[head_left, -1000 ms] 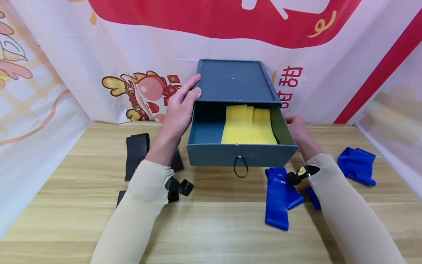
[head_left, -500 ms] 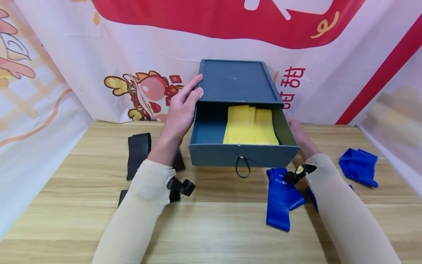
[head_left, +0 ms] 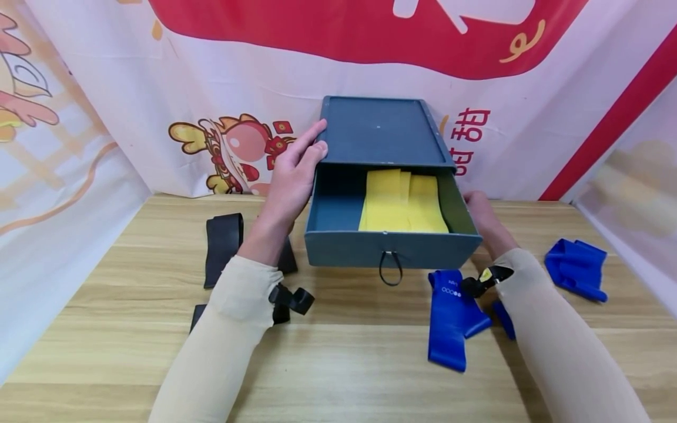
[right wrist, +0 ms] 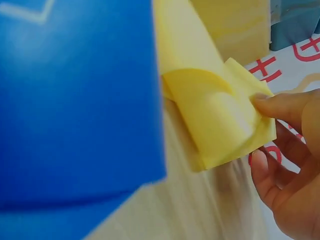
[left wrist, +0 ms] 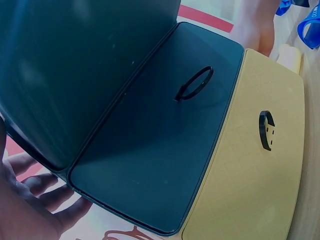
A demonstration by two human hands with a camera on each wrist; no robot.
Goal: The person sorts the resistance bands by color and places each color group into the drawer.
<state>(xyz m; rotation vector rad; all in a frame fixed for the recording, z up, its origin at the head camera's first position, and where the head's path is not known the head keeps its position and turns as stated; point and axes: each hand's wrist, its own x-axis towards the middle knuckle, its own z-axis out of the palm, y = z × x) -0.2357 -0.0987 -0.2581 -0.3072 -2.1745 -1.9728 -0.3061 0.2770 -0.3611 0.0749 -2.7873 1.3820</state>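
A dark teal drawer box [head_left: 378,129] stands at the back of the table, its upper drawer [head_left: 344,249] pulled out in the head view. Flat yellow bands [head_left: 402,202] lie in the drawer's right part. My left hand [head_left: 291,176] rests against the box's upper left edge, fingers spread along the side in the left wrist view. My right hand [head_left: 480,211] is low beside the drawer's right side, partly hidden by it. In the right wrist view it pinches the end of a yellow resistance band [right wrist: 220,115] between thumb and fingers.
Black bands [head_left: 222,247] lie left on the wooden table [head_left: 338,364], partly under my left arm. Blue bands [head_left: 446,323] lie right of the middle, and another blue band [head_left: 575,267] farther right. A yellow lower drawer [left wrist: 240,155] shows below the teal one. Printed cloth [head_left: 254,64] hangs behind.
The whole scene sits slightly farther right in the head view. Both hands stay at the box, the right one shifting only a little beside the drawer.
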